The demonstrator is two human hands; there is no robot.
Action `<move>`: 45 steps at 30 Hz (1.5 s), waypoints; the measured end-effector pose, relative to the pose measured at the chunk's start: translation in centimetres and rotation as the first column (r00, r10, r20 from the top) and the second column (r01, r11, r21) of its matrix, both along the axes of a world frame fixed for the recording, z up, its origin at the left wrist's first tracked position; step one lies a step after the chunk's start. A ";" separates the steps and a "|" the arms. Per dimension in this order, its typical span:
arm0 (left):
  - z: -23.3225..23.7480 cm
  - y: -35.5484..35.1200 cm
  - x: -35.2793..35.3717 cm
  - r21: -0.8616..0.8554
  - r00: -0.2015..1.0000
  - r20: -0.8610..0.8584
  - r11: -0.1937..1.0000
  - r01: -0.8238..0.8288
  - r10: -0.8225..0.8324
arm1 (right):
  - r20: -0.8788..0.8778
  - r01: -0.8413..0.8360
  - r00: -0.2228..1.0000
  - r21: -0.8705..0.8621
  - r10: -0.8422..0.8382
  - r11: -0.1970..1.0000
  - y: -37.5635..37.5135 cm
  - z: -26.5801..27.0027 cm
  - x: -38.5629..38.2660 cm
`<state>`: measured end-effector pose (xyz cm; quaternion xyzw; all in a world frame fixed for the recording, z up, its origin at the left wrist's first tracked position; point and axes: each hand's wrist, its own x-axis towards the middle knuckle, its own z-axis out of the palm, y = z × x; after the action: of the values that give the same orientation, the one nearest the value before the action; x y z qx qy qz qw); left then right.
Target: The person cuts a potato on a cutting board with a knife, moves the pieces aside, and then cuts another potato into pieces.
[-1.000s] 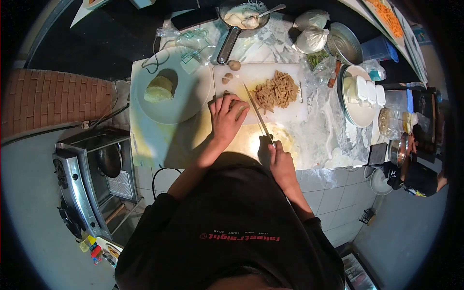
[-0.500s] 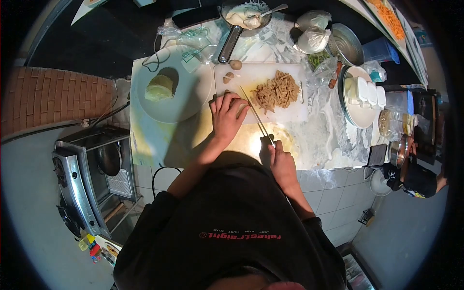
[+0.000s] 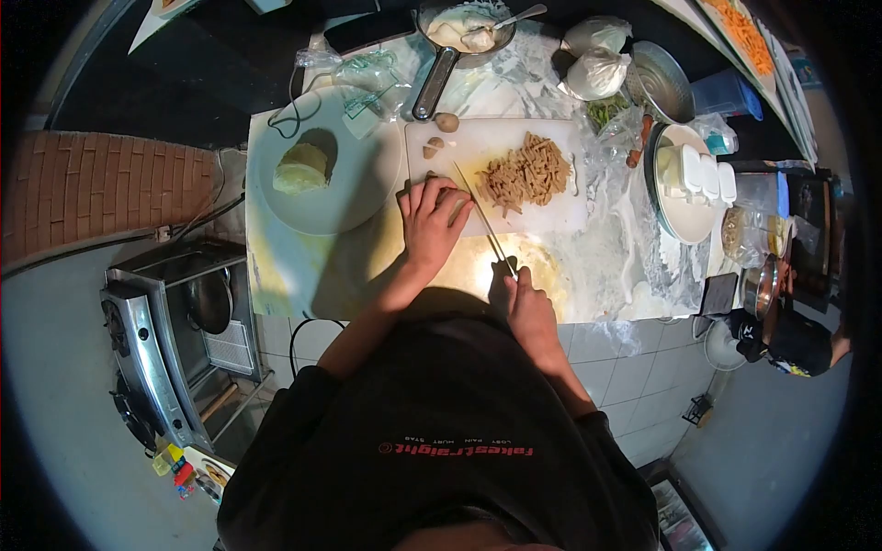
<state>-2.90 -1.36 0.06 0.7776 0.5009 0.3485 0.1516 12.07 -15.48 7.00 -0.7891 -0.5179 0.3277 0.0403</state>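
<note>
1. Slicing in hand: the right hand [image 3: 528, 308] is clamped round the handle of the knife [image 3: 482, 219], whose blade slants across the near left part of the cutting board [image 3: 487, 138], tip pointing away from the person.
2. Left hand [image 3: 430, 220]: laid on the board's near left corner, touching the left side of the blade, fingers curled close together. Whatever they steady is hidden beneath them, so I cannot tell whether they grip anything; it is probably one more brown piece.
3. Done: a pile of brown strips [image 3: 525, 174], heaped mid-board to the right of the blade.
4. Left, on the board: small brown pieces [image 3: 432, 145], uncut, at the far left corner.
5. Left, off the board: one round brown lump [image 3: 446, 121], just beyond the far edge.
6. Untouched: a cabbage wedge [image 3: 301, 170], whole, on the plate [image 3: 367, 197] left of the board.
7. Standing, by my reckoning: well along, with far more cut than uncut and only a few pieces to go.
</note>
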 end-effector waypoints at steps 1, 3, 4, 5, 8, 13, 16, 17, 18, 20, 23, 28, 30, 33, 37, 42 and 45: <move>0.0 0.0 0.0 0.000 1.000 -0.005 1.000 0.002 -0.002 | -0.012 0.006 1.000 -0.001 -0.006 1.000 0.0 -0.4 -0.2; 0.0 0.0 -0.1 0.003 1.000 -0.002 1.000 0.004 -0.004 | -0.026 0.012 1.000 -0.002 -0.012 1.000 0.1 -0.7 -0.5; 0.0 0.0 -0.1 0.007 1.000 0.002 1.000 0.007 -0.007 | -0.028 0.011 1.000 0.008 -0.011 1.000 0.2 -0.8 -0.5; 0.0 0.0 0.0 0.007 1.000 0.002 1.000 0.009 -0.009 | -0.029 0.012 1.000 0.019 -0.011 1.000 0.4 -0.9 -0.5; 0.1 0.0 0.1 0.030 1.000 0.022 1.000 0.003 -0.004 | -0.142 0.051 0.989 0.067 -0.041 0.996 0.7 -1.2 0.2; 0.5 0.0 0.3 0.014 1.000 -0.028 1.000 0.001 -0.001 | -0.364 0.102 0.930 0.117 -0.053 0.988 0.4 -2.9 2.4; 0.6 0.3 0.4 0.030 0.999 -0.042 0.999 0.027 -0.026 | -0.251 0.080 0.967 0.116 -0.049 0.990 -0.1 -2.0 1.7; 0.6 0.2 0.4 0.032 0.998 -0.054 0.999 0.032 -0.030 | -0.250 0.086 0.967 0.123 -0.053 0.989 -0.3 -1.7 1.6; 0.7 0.2 0.3 0.052 0.998 -0.055 0.998 0.037 -0.034 | -0.186 0.072 0.981 0.098 -0.053 0.993 -0.7 -1.5 1.4; 0.5 0.1 0.3 0.058 0.997 -0.063 0.997 0.041 -0.037 | -0.126 0.069 0.990 0.076 -0.059 0.995 -1.5 -1.1 1.0; 0.1 0.2 0.2 0.087 0.998 -0.049 0.995 0.051 -0.047 | -0.024 0.051 0.998 0.039 -0.050 0.998 -2.2 -0.7 0.8; 0.2 0.0 0.3 0.087 0.998 -0.030 0.995 0.053 -0.051 | 0.048 0.051 0.997 0.169 -0.060 0.984 -3.0 -1.2 1.5; 0.3 0.0 0.3 0.080 0.996 -0.015 0.993 0.091 -0.090 | -0.031 0.083 0.996 0.181 -0.078 0.980 -3.1 -0.6 2.1; 0.6 0.2 -0.3 0.075 0.996 0.016 0.994 0.085 -0.087 | -0.149 0.140 0.983 0.214 -0.109 0.967 -3.3 -0.1 1.9; 1.0 0.6 -1.8 0.134 0.996 0.075 0.990 0.042 -0.053 | -0.189 0.125 0.978 0.187 -0.089 0.974 -3.3 -0.2 1.4; 1.3 -0.1 -4.4 0.079 1.000 -0.005 0.997 0.005 -0.004 | -0.244 0.091 0.968 0.146 -0.053 0.985 -2.9 -0.2 1.0; 1.3 -0.6 -5.1 0.013 0.994 -0.073 0.996 0.084 -0.082 | -0.226 0.075 0.974 0.176 -0.034 0.981 -3.0 -1.2 1.3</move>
<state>-8.01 -1.97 1.34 0.8110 0.4705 0.3177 0.1415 13.40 -18.46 5.79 -0.7546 -0.5161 0.3634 0.1795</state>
